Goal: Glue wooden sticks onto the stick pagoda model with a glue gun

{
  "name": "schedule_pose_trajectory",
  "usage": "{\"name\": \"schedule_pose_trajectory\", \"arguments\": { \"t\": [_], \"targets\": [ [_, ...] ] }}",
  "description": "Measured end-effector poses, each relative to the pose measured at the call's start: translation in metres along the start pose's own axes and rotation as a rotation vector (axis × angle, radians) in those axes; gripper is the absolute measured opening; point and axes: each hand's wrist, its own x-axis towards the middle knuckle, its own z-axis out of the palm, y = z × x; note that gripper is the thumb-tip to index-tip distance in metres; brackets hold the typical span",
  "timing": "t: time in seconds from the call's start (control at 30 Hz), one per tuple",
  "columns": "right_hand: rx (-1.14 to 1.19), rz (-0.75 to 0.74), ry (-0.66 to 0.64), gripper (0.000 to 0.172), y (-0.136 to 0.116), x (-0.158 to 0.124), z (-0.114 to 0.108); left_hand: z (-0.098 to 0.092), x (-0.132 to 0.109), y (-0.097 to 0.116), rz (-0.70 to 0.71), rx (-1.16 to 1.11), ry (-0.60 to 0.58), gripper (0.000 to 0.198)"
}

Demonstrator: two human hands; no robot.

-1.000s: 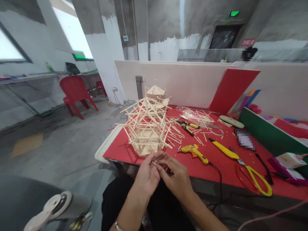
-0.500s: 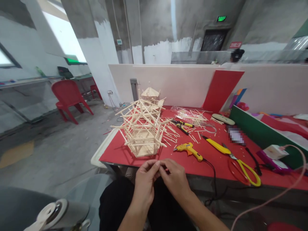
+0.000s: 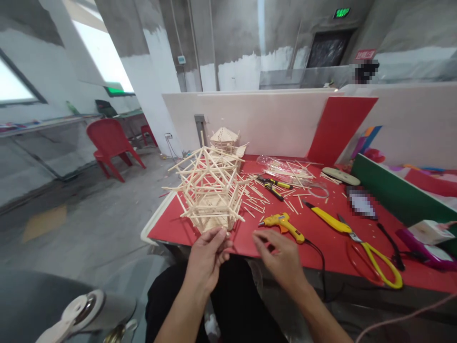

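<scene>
My left hand (image 3: 207, 259) is at the near edge of the table, thumb and index finger pressed together. A tiny pale bit shows at its fingertips, too small to name. My right hand (image 3: 282, 259) is apart from it to the right, fingers bent, thumb and forefinger slightly apart, with nothing visible between them. Just beyond my left hand stands a many-sided pavilion model (image 3: 210, 188) of thin wooden sticks, its open roof frame rising to a point. A yellow glue gun (image 3: 283, 225) lies beyond my right hand, nozzle toward the model.
Loose wooden sticks (image 3: 255, 200), yellow-black pliers (image 3: 273, 187) and large yellow-handled scissors (image 3: 352, 234) lie on the red tabletop (image 3: 321, 252). Behind the model is a second stick model (image 3: 224, 136). A green board (image 3: 403, 190) stands at right; a white bottle (image 3: 107, 309) is at lower left.
My hands were together fingertip to fingertip and have parted. The left has moved slightly left toward the model, the right to the right. The view has shifted a little.
</scene>
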Motion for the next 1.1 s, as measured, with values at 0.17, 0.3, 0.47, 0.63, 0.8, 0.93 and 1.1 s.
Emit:
{"name": "schedule_pose_trajectory", "arguments": {
  "t": [0.17,0.3,0.47,0.63,0.8,0.93,1.1],
  "targets": [
    [-0.668,0.274,0.029,0.032,0.059,0.015,-0.037,0.006,0.015,0.015,-0.119,-0.080,-0.028,0.011],
    [-0.862,0.443,-0.269,0.038,0.086,0.017,-0.051,0.013,0.020,0.016,-0.156,-0.087,-0.055,0.009],
    [-0.816,0.508,-0.412,0.039,0.089,0.015,-0.050,0.015,0.023,0.017,-0.172,-0.070,-0.048,0.011],
    [-0.812,0.497,-0.407,0.042,0.094,0.016,-0.048,0.012,0.029,0.016,-0.185,-0.070,-0.073,0.011],
    [-0.818,0.484,-0.395,0.043,0.099,0.016,-0.047,0.013,0.032,0.015,-0.220,-0.094,-0.085,0.010],
    [-0.819,0.471,-0.404,0.043,0.100,0.017,-0.047,0.014,0.034,0.014,-0.255,-0.125,-0.090,0.009],
    [-0.810,0.474,-0.398,0.044,0.103,0.018,-0.046,0.014,0.035,0.011,-0.273,-0.182,-0.086,0.009]
  ]
}}
